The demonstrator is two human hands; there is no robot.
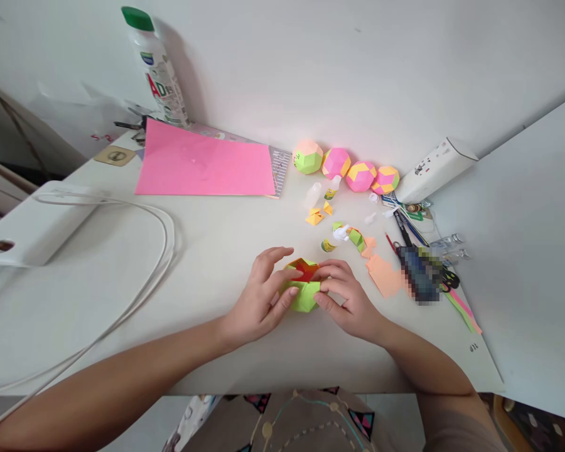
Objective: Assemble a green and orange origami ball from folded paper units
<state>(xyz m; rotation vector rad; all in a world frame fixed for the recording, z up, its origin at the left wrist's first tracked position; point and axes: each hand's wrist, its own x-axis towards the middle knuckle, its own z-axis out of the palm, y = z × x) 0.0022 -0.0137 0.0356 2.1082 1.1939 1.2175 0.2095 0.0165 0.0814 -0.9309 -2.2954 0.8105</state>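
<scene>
Between my hands is a partly built folded-paper ball (pixel 306 297), green outside with orange-red showing through its open top. My left hand (pixel 269 292) grips its left side, thumb on the outer wall and a finger over the rim; the index finger is raised. On the right side, my right hand (pixel 343 294) pinches the paper wall between thumb and fingers. Just beyond lie a small glue bottle (pixel 328 245), green folded paper pieces (pixel 356 238) and orange folded pieces (pixel 314 216). Peach paper sheets (pixel 384 275) lie right of my right hand.
Several finished paper balls (pixel 336 163) line the wall. A pink sheet (pixel 207 163) lies back left, near a tall bottle (pixel 162 81). A white power strip (pixel 51 220) and its looped cable (pixel 169 245) occupy the left. Pens (pixel 402 227) and a white box (pixel 435 169) are at right.
</scene>
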